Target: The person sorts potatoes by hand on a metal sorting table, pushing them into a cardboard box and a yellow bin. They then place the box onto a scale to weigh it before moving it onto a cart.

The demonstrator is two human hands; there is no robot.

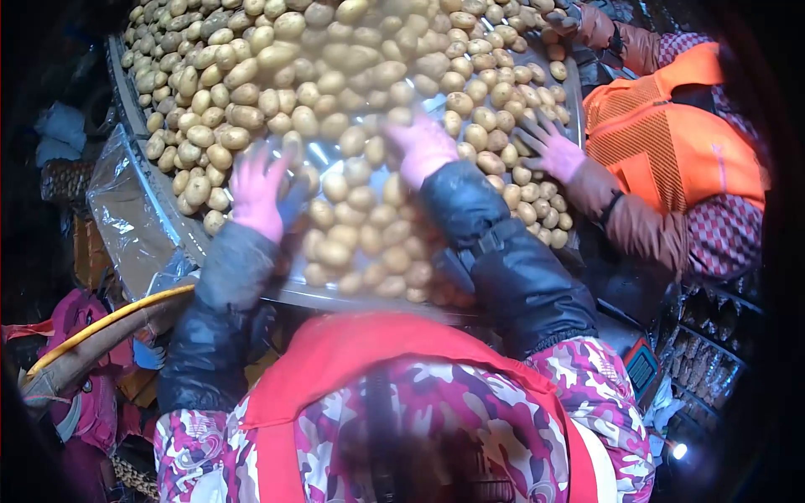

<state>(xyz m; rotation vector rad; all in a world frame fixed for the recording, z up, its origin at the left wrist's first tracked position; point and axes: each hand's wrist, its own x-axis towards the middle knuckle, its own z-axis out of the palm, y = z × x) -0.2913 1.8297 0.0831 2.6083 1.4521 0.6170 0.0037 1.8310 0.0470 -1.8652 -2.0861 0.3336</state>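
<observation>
Both my hands wear pink gloves and reach over a metal table [314,295] heaped with potatoes [243,92]. My left hand [260,189] rests at the left part of the heap, its fingers spread and pointing away from me, with potatoes beside and beyond them. Near the middle, my right hand [422,147] is against the potatoes; its fingertips are blurred, so I cannot make out whether they hold anything. Between my forearms lies a loose group of potatoes [360,235] on the table's front part.
At the right a co-worker in an orange vest [679,142] has a gloved hand [553,151] on the potatoes. A clear plastic sheet [134,214] hangs at the table's left side. A yellow hose [109,323] runs at the lower left. Stacked crates [708,348] stand at the lower right.
</observation>
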